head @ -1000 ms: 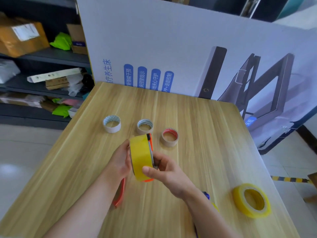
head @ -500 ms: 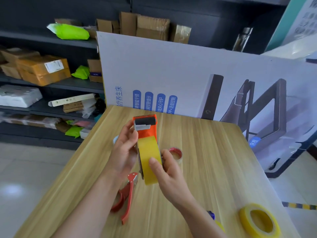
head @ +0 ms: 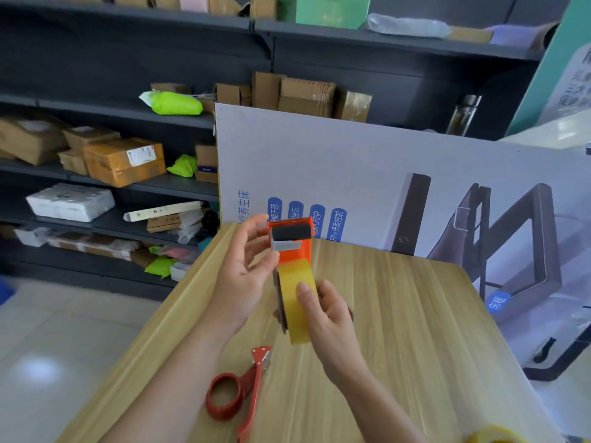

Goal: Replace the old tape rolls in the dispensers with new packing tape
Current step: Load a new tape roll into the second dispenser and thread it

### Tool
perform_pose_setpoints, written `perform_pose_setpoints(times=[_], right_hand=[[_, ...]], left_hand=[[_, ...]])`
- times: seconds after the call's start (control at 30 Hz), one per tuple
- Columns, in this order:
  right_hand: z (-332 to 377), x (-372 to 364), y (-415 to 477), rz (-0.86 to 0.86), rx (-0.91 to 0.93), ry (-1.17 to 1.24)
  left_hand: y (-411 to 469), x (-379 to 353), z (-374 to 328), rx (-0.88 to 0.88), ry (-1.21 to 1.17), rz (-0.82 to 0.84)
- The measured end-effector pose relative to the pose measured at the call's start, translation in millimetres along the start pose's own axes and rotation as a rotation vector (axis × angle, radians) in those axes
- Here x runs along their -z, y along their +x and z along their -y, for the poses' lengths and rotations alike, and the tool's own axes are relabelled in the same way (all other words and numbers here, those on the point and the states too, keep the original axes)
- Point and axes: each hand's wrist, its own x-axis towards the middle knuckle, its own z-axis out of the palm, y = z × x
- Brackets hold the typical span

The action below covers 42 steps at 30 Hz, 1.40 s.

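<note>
Both hands are up above the worktop (head: 399,314), working one orange tape dispenser (head: 292,247) with a yellow tape roll (head: 295,298) mounted in it. Right hand (head: 326,318) is clamped on the roll, thumb pressed flat on the yellow band, other fingers wrapped round the far side. Left hand (head: 243,273) sits just left of the dispenser head; palm looks to touch the dispenser's side, thumb tip near the orange body, fingers spread loose and not closed round anything. Dispenser is held upright, black roller and grey blade plate at the top, facing the camera, roll hanging below it. Dispenser and roll are clear of the worktop, over its far-middle part.

Red dispenser (head: 240,388) lies flat on the near worktop, below the hands, ring handle to the left, no roll seen in it. Another yellow roll (head: 492,438) shows only partly at the near right edge, cut off by the frame. A small red-edged bit peeks out just right of the right hand, too hidden to tell what it is.

Behind the worktop's far edge stands a big white printed board (head: 367,164) with blue labels. Dark shelves (head: 160,183) at far left hold cardboard boxes and green bags.
</note>
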Motion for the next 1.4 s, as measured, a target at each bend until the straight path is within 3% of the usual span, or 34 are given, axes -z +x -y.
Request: perform_pose_setpoints(times=[0.1, 0.23, 0.53, 0.77, 0.97, 1.23, 1.4], right_hand=[[2, -3, 3, 0.053, -0.003, -0.031], [6, -8, 4, 0.079, -0.02, -0.065], [24, -5, 1, 0.061, -0.132, -0.006], [28, -18, 2, -0.018, -0.155, 0.038], [29, -21, 3, 0.017, -0.119, 0.053], [22, -20, 9, 0.026, -0.096, -0.113], [19, -14, 11, 0.036, -0.122, -0.143]], left_hand=[[4, 0, -5, -0.02, 0.08, -0.106], [15, 8, -4, 0.023, 0.151, -0.099], [7, 37, -6, -0.124, 0.449, 0.206], [15, 38, -7, -0.324, 0.647, 0.108], [22, 36, -7, -0.481, 0.832, 0.148], [26, 22, -7, -0.595, 1.101, 0.01], [35, 24, -13, -0.623, 1.22, 0.126]])
